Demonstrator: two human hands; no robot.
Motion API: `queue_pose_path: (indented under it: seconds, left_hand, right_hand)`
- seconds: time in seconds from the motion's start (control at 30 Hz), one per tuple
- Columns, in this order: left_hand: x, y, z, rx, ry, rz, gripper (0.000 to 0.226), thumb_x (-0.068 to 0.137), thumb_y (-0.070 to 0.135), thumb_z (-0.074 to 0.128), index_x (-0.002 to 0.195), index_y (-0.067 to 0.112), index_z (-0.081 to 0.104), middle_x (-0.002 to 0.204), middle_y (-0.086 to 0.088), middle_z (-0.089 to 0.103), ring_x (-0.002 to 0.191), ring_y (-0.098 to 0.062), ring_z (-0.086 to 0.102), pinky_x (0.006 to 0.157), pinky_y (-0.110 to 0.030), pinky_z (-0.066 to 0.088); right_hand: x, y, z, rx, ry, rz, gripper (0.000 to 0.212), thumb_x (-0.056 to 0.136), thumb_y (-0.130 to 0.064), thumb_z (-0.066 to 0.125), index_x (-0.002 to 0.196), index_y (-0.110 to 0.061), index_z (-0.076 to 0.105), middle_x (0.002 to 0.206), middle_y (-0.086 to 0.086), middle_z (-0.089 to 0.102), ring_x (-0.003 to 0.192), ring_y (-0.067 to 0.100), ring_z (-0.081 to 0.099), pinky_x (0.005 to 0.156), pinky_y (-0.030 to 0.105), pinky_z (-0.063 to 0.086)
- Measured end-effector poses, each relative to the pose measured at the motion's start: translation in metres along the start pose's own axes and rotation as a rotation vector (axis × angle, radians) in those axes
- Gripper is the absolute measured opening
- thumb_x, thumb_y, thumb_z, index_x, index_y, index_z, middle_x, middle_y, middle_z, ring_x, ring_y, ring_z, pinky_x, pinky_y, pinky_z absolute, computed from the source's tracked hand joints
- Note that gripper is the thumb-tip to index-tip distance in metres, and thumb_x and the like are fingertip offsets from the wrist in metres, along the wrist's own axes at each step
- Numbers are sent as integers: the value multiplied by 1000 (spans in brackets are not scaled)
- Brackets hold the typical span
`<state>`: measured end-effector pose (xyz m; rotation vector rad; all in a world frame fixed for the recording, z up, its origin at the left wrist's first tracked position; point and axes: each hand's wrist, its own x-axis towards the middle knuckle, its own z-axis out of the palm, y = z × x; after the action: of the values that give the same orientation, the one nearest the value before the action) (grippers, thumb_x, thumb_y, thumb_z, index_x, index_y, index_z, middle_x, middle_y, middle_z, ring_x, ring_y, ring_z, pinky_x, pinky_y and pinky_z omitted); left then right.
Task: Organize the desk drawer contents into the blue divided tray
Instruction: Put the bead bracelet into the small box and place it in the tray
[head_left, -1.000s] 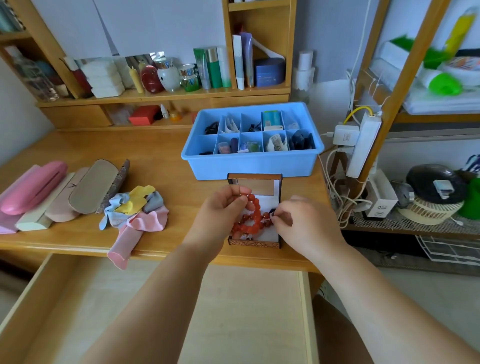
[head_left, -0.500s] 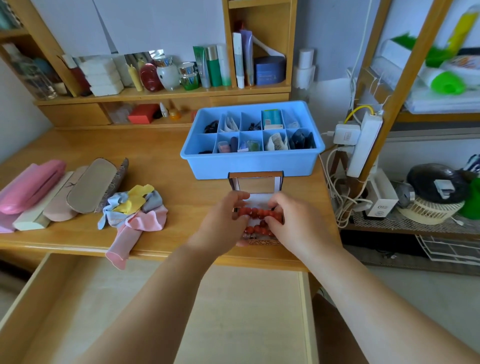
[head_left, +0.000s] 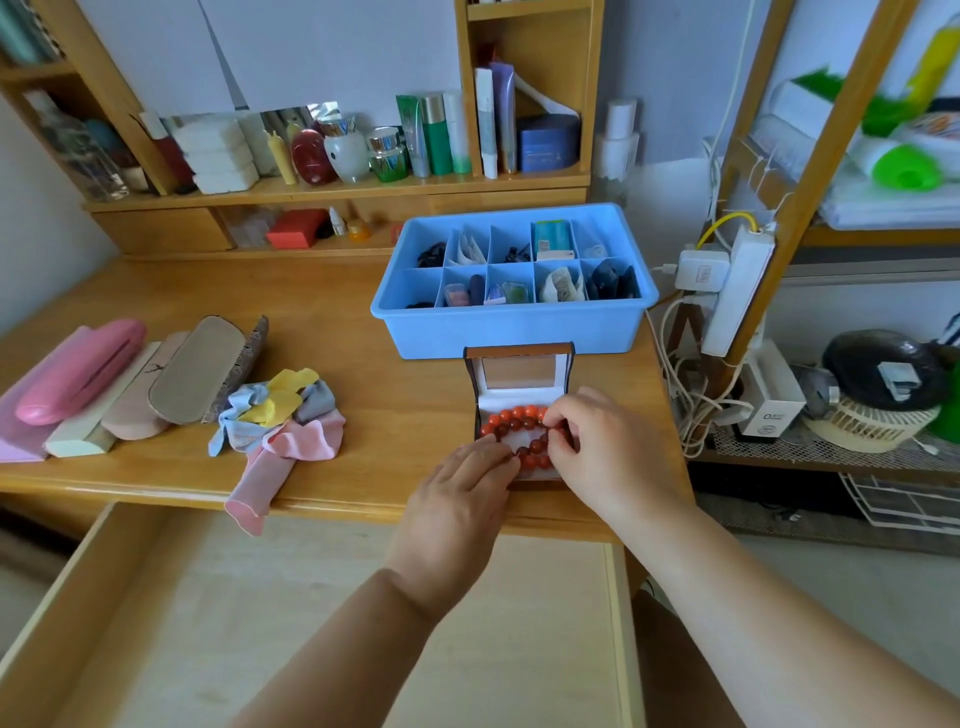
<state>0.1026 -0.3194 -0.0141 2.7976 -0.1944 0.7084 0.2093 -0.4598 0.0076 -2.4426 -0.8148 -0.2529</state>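
Red beads going into a little box, just in front of the blue tray.

From the left I see glasses cases (head_left: 104, 379), then cloths (head_left: 283, 415). My left hand (head_left: 457, 499) pinches the red beads (head_left: 519, 431) inside the small open box (head_left: 519, 374). My right hand (head_left: 608, 452) curls on them too. The blue divided tray (head_left: 514, 327) sits just behind.

Glossy red beads (head_left: 519, 415), wooden desk (head_left: 363, 332)
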Motion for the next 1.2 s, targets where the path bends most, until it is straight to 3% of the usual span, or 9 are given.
queue_pose_path:
  seconds: [0.23,0.33,0.47,0.6,0.73,0.87,1.0,1.1,1.2]
  left_hand:
    - [-11,-4,3,-170,1,-38,45,84,-1,62,129,4,56,134,-10,55,127,-20,49,105,-31,41]
    - [3,-5,-2,-323,194,-412,37,89,6,59,125,8,55,116,-1,55,93,-4,56,84,-24,50]
    - [33,-17,-3,-275,-78,-757,25,92,23,54,115,17,63,95,4,65,76,-10,57,59,-19,44]
    - [51,-17,-5,-169,-214,-701,18,91,17,49,80,12,63,69,-1,60,59,-14,51,46,-21,34]
    - [50,-11,-12,-95,-201,-670,19,87,11,47,69,8,51,60,-2,48,54,-15,41,44,-24,26]
    - [39,1,-33,-145,-118,-624,20,84,11,50,65,7,52,55,0,47,50,-12,39,43,-22,25]
    - [25,18,-60,-81,-211,-573,18,90,19,49,92,10,65,78,-1,64,66,-16,55,55,-24,43]
    - [1,27,-88,-225,-85,-524,28,88,23,62,116,26,60,103,12,60,80,1,57,63,-7,45]
    - [-19,31,-120,-233,-112,-255,34,79,26,74,111,32,66,124,13,51,110,4,45,84,-5,38]
  right_hand:
    - [-5,5,1,250,41,23,6,86,-16,63,88,-19,68,86,-9,56,72,5,54,61,9,38]
    - [-7,14,-2,356,110,240,17,88,-17,61,105,-20,63,93,-11,57,74,-5,51,60,5,39]
    - [-8,19,1,349,-107,362,30,93,-22,55,123,-21,59,104,-10,61,83,-6,49,65,2,30]
    - [-11,13,0,429,-133,394,33,94,-23,55,126,-22,58,119,-8,62,105,4,56,77,10,38]
    - [-18,4,-3,611,-88,454,15,89,-30,60,101,-37,55,101,-21,59,86,-10,54,62,7,39]
    - [-26,-10,-2,1505,-184,743,43,79,-34,69,118,-31,51,110,5,69,100,24,68,82,43,56]
    - [-43,-29,-3,1664,-259,914,41,88,-49,56,120,-22,60,105,9,72,93,27,71,66,38,57]
    - [-59,-38,-4,1649,-195,869,33,92,-44,54,115,-21,62,98,7,74,87,23,72,60,33,57]
    - [-74,-46,-14,1600,-178,824,29,92,-43,54,108,-23,65,94,4,74,83,20,72,57,29,56]
